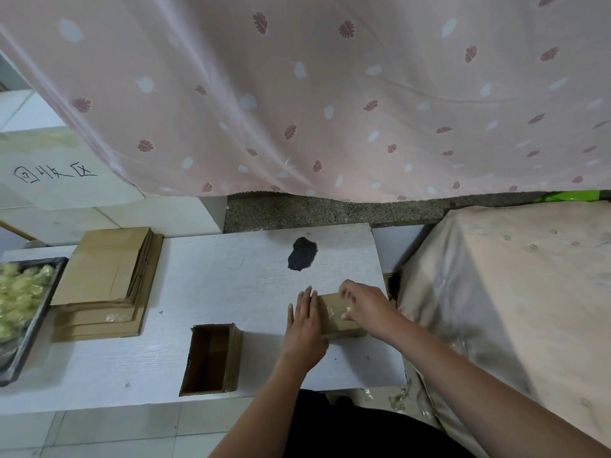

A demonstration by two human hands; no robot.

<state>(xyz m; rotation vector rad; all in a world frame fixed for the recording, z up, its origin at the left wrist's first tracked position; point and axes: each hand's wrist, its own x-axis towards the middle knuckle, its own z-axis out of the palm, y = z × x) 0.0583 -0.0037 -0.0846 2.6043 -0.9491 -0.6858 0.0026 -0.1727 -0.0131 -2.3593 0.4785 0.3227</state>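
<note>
— Where's the small brown taped cardboard box (332,312)?
— On the white table (231,276), right of the open brown carton (211,358). My left hand (305,322) presses it, fingers straight; my right hand (365,307) grips its top.

Bare hands and forearms above a white table (231,285), dark clothing beneath.

Left hand (305,320) and right hand (363,307) uncovered, the right slightly blurred at its tips. Left forearm (274,401), unsleeved for its whole visible length, crossing the table's near edge and narrowing toward the wrist. Right forearm (479,391), likewise unsleeved, broader and longer in view, running off past the table's right corner to the bottom of the frame. Black garment (347,424), plain and matte, just below the table's near edge, filling the gap between the two forearms as a dark rounded mass; cut and kind of clothing impossible to tell.
</note>
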